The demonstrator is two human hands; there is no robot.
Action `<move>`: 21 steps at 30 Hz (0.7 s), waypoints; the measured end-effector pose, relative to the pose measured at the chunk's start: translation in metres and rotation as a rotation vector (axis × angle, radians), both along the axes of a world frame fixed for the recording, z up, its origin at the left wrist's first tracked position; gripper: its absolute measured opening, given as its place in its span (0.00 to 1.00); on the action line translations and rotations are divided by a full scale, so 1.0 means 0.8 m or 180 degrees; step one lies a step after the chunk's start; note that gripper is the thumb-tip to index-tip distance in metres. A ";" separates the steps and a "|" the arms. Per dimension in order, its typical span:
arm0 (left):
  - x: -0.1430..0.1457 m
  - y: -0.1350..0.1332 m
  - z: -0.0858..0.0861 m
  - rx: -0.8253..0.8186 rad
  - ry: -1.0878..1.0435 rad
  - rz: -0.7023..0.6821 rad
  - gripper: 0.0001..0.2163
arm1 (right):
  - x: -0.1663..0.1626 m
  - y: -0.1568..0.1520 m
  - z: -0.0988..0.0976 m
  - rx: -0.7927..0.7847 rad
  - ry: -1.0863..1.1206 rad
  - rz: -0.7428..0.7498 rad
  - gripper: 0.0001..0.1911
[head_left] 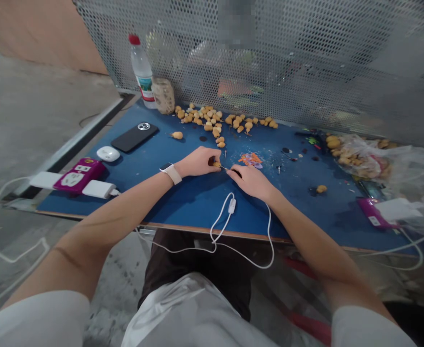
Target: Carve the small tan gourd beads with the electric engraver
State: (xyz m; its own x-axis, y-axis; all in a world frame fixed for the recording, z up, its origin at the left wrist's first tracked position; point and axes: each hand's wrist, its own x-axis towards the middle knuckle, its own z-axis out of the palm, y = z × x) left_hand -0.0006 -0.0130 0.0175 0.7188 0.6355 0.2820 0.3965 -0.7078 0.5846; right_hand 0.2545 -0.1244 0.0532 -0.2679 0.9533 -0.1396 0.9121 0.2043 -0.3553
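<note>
My left hand [199, 161], with a watch on its wrist, is closed around a small tan gourd [217, 164]. Thumb and fingers pinch it, so only part of its surface shows. My right hand [251, 181] is closed on a slim pen-like tool [224, 168] whose thin metal tip points at the gourd and seems to meet it. The tool's handle is mostly covered by my fingers. A white cable with an inline switch [231, 206] runs up to my right wrist. Just beyond my hands lies a small pile of orange and purple scraps [251, 160].
Many small gourds [208, 114] lie along the mesh panel [197, 58] at the back. A bottle [142, 72], jar [164, 96], phone [135, 138], white case [108, 153] and purple power strip [80, 174] stand left. A plastic bag of gourds [364, 156] sits right.
</note>
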 end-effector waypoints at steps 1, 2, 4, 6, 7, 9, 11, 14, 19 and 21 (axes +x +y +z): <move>0.000 0.000 0.000 -0.0006 0.0001 0.0004 0.13 | 0.000 0.000 0.000 -0.0003 0.0007 -0.0005 0.21; 0.000 0.001 0.001 -0.0013 0.0008 0.0006 0.13 | 0.000 0.000 0.000 -0.0001 0.0014 -0.0011 0.20; 0.000 0.001 0.001 -0.0023 0.0016 0.0026 0.13 | 0.000 0.000 0.000 0.0004 0.0022 -0.0033 0.21; 0.000 0.000 0.002 -0.0033 0.0011 0.0041 0.13 | 0.001 0.001 0.000 0.0003 0.0028 -0.0056 0.21; 0.000 0.000 0.002 -0.0039 0.0004 0.0046 0.13 | 0.001 0.001 0.000 -0.0002 0.0034 -0.0056 0.21; 0.000 -0.001 0.002 -0.0045 -0.0009 0.0057 0.13 | 0.001 0.000 0.001 -0.0008 0.0021 -0.0044 0.22; -0.001 -0.001 0.001 -0.0036 -0.0020 0.0061 0.13 | 0.001 -0.001 0.001 0.0003 -0.0012 -0.0029 0.22; -0.001 0.000 0.000 -0.0011 -0.0051 0.0022 0.13 | 0.000 -0.001 0.001 0.0034 -0.0045 -0.0014 0.23; 0.000 -0.001 -0.001 0.0034 -0.0069 0.0018 0.12 | 0.000 0.000 0.000 0.0032 -0.0069 -0.0001 0.23; 0.001 -0.002 -0.001 0.0035 -0.0056 0.0017 0.13 | 0.000 0.001 -0.001 0.0033 -0.0061 0.0011 0.23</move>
